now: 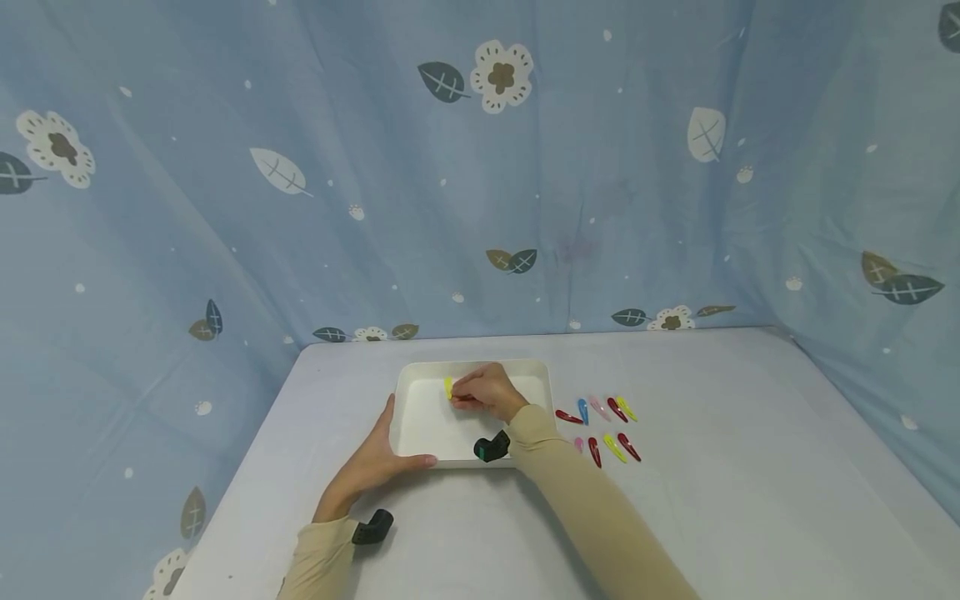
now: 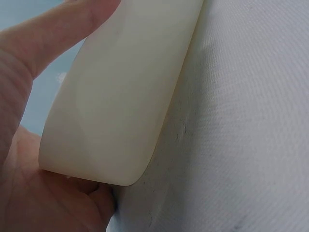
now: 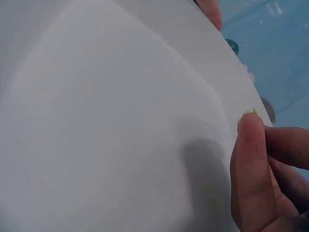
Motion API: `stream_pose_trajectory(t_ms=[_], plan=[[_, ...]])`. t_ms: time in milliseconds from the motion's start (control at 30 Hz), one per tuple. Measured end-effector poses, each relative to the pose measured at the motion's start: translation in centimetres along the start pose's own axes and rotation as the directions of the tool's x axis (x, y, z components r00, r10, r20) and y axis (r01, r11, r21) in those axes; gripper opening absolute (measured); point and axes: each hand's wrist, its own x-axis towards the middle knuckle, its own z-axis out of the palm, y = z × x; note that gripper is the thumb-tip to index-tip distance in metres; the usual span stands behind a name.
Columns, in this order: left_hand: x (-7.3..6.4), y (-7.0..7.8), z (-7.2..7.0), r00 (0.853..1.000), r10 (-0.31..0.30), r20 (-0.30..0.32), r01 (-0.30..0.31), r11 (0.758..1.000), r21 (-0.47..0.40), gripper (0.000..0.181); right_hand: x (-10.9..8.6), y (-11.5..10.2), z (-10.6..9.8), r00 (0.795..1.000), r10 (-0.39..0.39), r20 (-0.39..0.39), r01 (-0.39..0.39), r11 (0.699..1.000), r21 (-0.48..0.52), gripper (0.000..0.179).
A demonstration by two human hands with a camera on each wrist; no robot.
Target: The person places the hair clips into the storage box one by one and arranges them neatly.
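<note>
Left hand (image 1: 382,458): spread around the eight-o'clock corner of the shallow white rectangular tray (image 1: 429,433), thumb along the near wall
Right hand (image 1: 487,392): fingertips pinched the small slim yellow hair clip (image 1: 448,388)
Yellow clip: over the tray floor, toward eleven o'clock; whether it touched could not be told
Loose clips (image 1: 594,452): red, blue, pink and yellow, glossy and slender, outside the tray at three o'clock
Slip risk: so slim a clip might have twisted free of a fingertip grip
Tray risk: a brush from the beige fabric sleeve (image 1: 592,508) might have skidded it
</note>
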Motion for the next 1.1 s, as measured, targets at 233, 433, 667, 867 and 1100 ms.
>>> stream_pose_trajectory(t_ms=[233,433,667,867,1100], plan=[[0.1,-0.1,0.0,1.0,0.001,0.001,-0.001,1.0,0.002,0.133,0.2,0.1,0.3,0.999,0.028,-0.023,-0.029,0.999,-0.039,0.016],[0.0,0.0,0.0,1.0,-0.011,0.002,0.011,1.0,0.005,0.134,0.4,0.3,0.7,0.999,0.021,-0.038,-0.024,0.996,-0.086,0.013],[0.1,-0.1,0.0,1.0,0.007,0.009,-0.007,1.0,-0.003,0.132,0.3,0.1,1.2,0.997,0.002,-0.071,-0.013,0.989,-0.15,0.014],[0.2,-0.1,-0.1,0.999,0.035,0.004,-0.035,0.999,0.006,0.132,0.3,0.2,1.4,0.996,-0.024,-0.088,0.008,0.984,-0.18,0.015],[0.1,0.1,-0.1,1.0,0.026,0.004,-0.026,1.0,0.002,0.133,0.3,0.3,1.6,0.993,-0.041,-0.112,0.013,0.972,-0.237,0.011]])
